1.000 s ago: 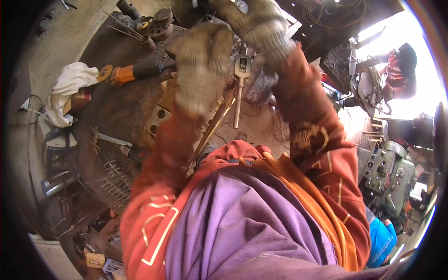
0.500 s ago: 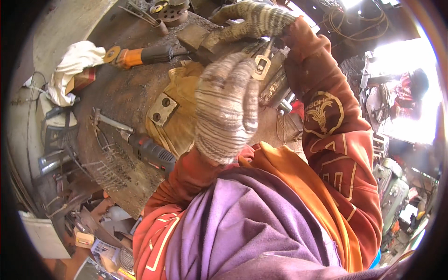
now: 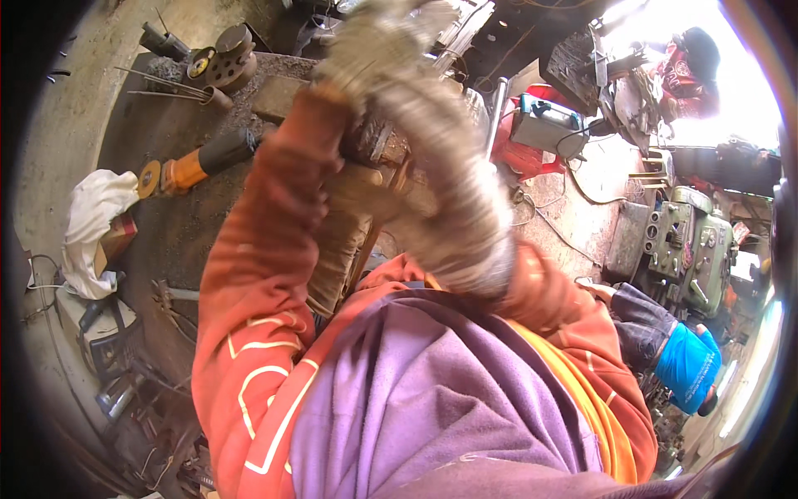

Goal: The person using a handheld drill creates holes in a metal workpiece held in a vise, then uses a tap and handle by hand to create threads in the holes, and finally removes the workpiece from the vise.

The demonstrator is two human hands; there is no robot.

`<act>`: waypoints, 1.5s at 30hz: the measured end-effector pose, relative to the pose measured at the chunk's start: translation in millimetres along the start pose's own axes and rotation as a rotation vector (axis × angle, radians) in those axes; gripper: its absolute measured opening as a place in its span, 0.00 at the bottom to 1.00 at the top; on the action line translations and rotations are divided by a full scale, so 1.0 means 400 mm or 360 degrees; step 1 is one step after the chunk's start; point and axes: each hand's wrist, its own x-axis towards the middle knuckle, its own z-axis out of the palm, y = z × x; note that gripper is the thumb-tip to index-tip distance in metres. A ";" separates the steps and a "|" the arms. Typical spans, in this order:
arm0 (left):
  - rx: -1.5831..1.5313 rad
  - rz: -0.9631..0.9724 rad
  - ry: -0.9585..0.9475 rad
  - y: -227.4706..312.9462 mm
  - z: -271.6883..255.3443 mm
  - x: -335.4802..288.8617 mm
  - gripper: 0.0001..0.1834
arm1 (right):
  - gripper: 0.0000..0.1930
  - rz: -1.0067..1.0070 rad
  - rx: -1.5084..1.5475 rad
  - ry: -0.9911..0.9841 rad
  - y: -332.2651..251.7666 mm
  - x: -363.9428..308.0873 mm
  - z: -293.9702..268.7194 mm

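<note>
Both my hands wear striped knit work gloves, smeared by motion. My left hand (image 3: 374,51) is stretched out over the far end of the workbench. Closer to my chest, my right hand (image 3: 453,187) reaches up and left, its glove overlapping the left one in the view. Whether either holds anything does not show. Beneath them is a dark metal block (image 3: 378,141), partly hidden. A tan cloth or leather piece (image 3: 332,274) lies on the bench beside my left sleeve, mostly covered by it.
On the bench at left lie an orange angle grinder (image 3: 187,170) and a white cloth (image 3: 100,216). Metal rods stand in a small cup (image 3: 218,98) at the back. To the right are a red chair (image 3: 519,150), a green machine (image 3: 686,241) and a person in a blue shirt (image 3: 686,366).
My left hand has gone from before my chest up to the bench's far end. My right hand has come back toward me. The view has swung, bringing the person in blue into sight.
</note>
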 end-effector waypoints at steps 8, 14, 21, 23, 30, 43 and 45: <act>0.0373 -0.0004 0.0260 0.038 -0.056 -0.128 0.17 | 0.34 -0.0583 0.0110 0.0246 0.065 0.133 0.018; -0.0045 -0.0493 0.0369 0.389 -0.041 -0.349 0.16 | 0.32 0.0222 -0.0245 -0.1209 0.270 0.384 0.026; 0.0454 0.0012 0.0755 0.298 0.030 -0.378 0.12 | 0.31 -0.0020 0.0571 -0.1503 0.330 0.353 0.011; 0.0325 -0.0030 0.0803 0.247 -0.003 -0.363 0.11 | 0.31 0.0193 0.0638 -0.1436 0.334 0.308 -0.024; 0.1027 0.0688 -0.0048 -0.007 -0.085 -0.091 0.20 | 0.35 0.0020 0.0516 -0.0093 0.106 0.025 -0.076; -0.0091 -0.0187 0.0267 0.228 -0.092 -0.280 0.18 | 0.22 0.0138 -0.0277 -0.0650 0.252 0.353 0.000; -0.0014 -0.0206 0.0171 0.365 -0.056 -0.318 0.26 | 0.24 0.0150 -0.0351 -0.1195 0.310 0.373 -0.004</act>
